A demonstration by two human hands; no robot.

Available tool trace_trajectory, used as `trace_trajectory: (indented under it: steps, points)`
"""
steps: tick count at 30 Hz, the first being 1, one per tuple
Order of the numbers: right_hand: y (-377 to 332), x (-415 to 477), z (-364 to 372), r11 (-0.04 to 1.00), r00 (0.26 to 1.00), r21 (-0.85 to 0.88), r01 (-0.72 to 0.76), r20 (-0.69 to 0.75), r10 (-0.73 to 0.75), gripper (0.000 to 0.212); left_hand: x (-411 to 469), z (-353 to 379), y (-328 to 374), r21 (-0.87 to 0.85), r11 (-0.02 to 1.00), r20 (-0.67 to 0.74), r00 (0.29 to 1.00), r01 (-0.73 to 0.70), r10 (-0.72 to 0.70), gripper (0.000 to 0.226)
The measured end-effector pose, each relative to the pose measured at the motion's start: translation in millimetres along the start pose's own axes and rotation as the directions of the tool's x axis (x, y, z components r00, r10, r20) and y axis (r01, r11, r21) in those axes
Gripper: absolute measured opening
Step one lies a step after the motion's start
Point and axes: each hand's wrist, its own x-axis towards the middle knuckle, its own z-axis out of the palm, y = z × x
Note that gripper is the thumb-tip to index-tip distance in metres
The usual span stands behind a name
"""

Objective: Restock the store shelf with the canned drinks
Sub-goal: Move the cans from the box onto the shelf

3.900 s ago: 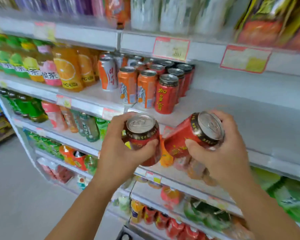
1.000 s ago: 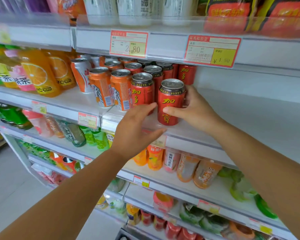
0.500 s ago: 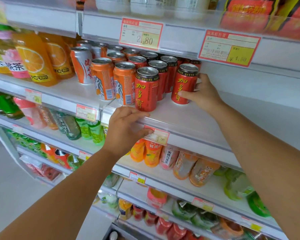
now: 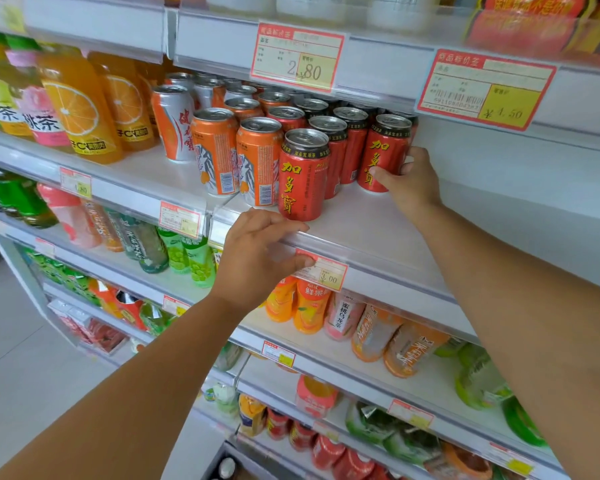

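White shelf: right hand clasps red 加多寶 can; left hand empty (tag "2.80").

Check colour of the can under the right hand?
Red can with yellow characters and a black top band, held by the right hand; head view.

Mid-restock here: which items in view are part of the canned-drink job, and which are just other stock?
Job:
- right hand on red can
- front red can
- left hand at shelf edge

Other stock:
- orange cans
- orange juice bottles
- price tags
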Motion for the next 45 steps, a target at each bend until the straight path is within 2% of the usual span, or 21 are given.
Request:
trace_trajectory:
  steps: [4, 7, 9, 11, 14, 15, 16, 17, 19, 21, 23, 25, 27, 28, 31, 33, 35, 37, 41, 43, 45]
  points:
    - [-6.2, -3.4, -3.3, 0.999, 0.998, -0.019, -0.037, 0.042, 0.038, 0.064, -0.2, -0.3, -2.0, -0.003, 1.0, 0.012, 1.0, 0.006, -0.006, 0.049]
    - [-19.8, -13.0, -13.5, 0.991, 0.985, -0.046, -0.124, 0.119, 0.129, 0.084, 0.1, -3.7, 0.8, -0.005, 1.0, 0.02, 1.0, 0.012, -0.012, 0.053]
    - [-27.5, -27.5, -23.5, 0.991, 0.989, -0.051, -0.127, 0.069, 0.13, 0.089, -5.8, -11.3, 4.0, -0.026, 0.999, 0.004, 1.0, 0.031, -0.031, 0.058]
    - [-30.7, -60.6, -30.7, 0.999, 0.999, -0.036, 0.003, -0.046, -0.004, 0.072, -23.2, -22.5, 6.4, -0.047, 0.998, -0.054, 0.998, 0.04, -0.043, 0.058]
    - [-24.7, -114.1, -42.4, 0.961, 0.964, 0.182, 0.21, -0.205, -0.172, 0.035, -73.6, -35.0, -6.1, -0.021, 0.995, -0.074, 0.992, 0.097, -0.098, 0.043]
    - [-17.3, -129.8, -41.7, 0.946, 0.971, 0.244, 0.213, -0.162, -0.177, 0.025, -95.5, -36.4, -15.7, -0.024, 0.986, -0.03, 0.986, 0.162, -0.163, 0.038]
    - [-8.4, -145.0, -35.2, 0.945, 0.985, 0.28, 0.171, -0.048, -0.164, 0.018, -119.2, -36.0, -27.3, -0.03, 0.969, 0.035, 0.969, 0.245, -0.244, 0.035]
    - [1.6, -162.4, -23.7, 0.947, 0.991, 0.304, 0.104, 0.047, -0.124, 0.026, -144.1, -34.1, -39.9, -0.03, 0.941, 0.109, 0.937, 0.338, -0.333, 0.033]
    - [14.2, -216.0, 8.3, 0.932, 0.995, 0.361, 0.001, 0.088, -0.036, 0.038, -198.5, -26.0, -64.7, 0.031, 0.862, 0.235, 0.835, 0.506, -0.498, 0.034]
    - [30.3, -279.2, 43.2, 0.935, 0.99, 0.353, -0.035, 0.139, -0.016, 0.04, -257.8, -14.9, -86.3, 0.139, 0.757, 0.312, 0.697, 0.638, -0.645, 0.036]
    - [56.1, -336.4, 77.6, 0.945, 0.94, 0.298, -0.139, 0.34, 0.031, 0.03, -315.2, -3.6, -103.0, 0.218, 0.639, 0.367, 0.544, 0.738, -0.754, 0.038]
    - [107.4, -372.4, 121.3, 0.939, 0.784, 0.128, -0.319, 0.592, 0.185, 0.035, -372.8, 10.8, -119.0, 0.335, 0.498, 0.438, 0.335, 0.8, -0.834, 0.042]
    - [164.9, -408.5, 167.9, 0.915, 0.6, -0.094, -0.392, 0.727, 0.332, 0.029, -430.7, 28.5, -135.8, 0.428, 0.381, 0.497, 0.139, 0.819, -0.856, 0.045]
    - [195.8, -428.0, 190.1, 0.896, 0.504, -0.194, -0.4, 0.77, 0.392, 0.027, -459.2, 38.9, -144.4, 0.453, 0.34, 0.518, 0.067, 0.824, -0.853, 0.046]
    - [296.1, -486.9, 249.3, 0.821, 0.268, -0.472, -0.321, 0.786, 0.557, 0.025, -546.0, 78.8, -176.5, 0.547, 0.233, 0.533, -0.12, 0.804, -0.838, 0.051]
    - [357.8, -517.8, 283.5, 0.764, 0.164, -0.611, -0.206, 0.748, 0.643, 0.029, -599.3, 109.4, -197.8, 0.591, 0.206, 0.548, -0.201, 0.78, -0.812, 0.055]
    - [411.9, -543.9, 314.1, 0.719, 0.124, -0.686, -0.117, 0.708, 0.696, 0.03, -647.3, 142.8, -218.0, 0.602, 0.226, 0.574, -0.219, 0.766, -0.789, 0.055]
    - [458.8, -566.1, 340.0, 0.709, 0.132, -0.699, -0.091, 0.698, 0.704, 0.03, -685.4, 177.9, -232.9, 0.573, 0.249, 0.609, -0.202, 0.781, -0.767, 0.055]
    - [539.9, -601.7, 380.2, 0.778, 0.257, -0.629, -0.009, 0.75, 0.609, 0.037, -739.5, 256.6, -250.0, 0.433, 0.286, 0.706, -0.125, 0.855, -0.697, 0.05]
    - [571.4, -614.2, 393.2, 0.823, 0.313, -0.565, 0.052, 0.792, 0.524, 0.039, -755.7, 293.4, -253.1, 0.402, 0.288, 0.724, -0.108, 0.869, -0.682, 0.061]
    - [598.3, -622.0, 402.6, 0.875, 0.33, -0.474, 0.103, 0.846, 0.419, 0.049, -768.2, 326.3, -259.1, 0.384, 0.33, 0.724, -0.06, 0.862, -0.687, 0.071]
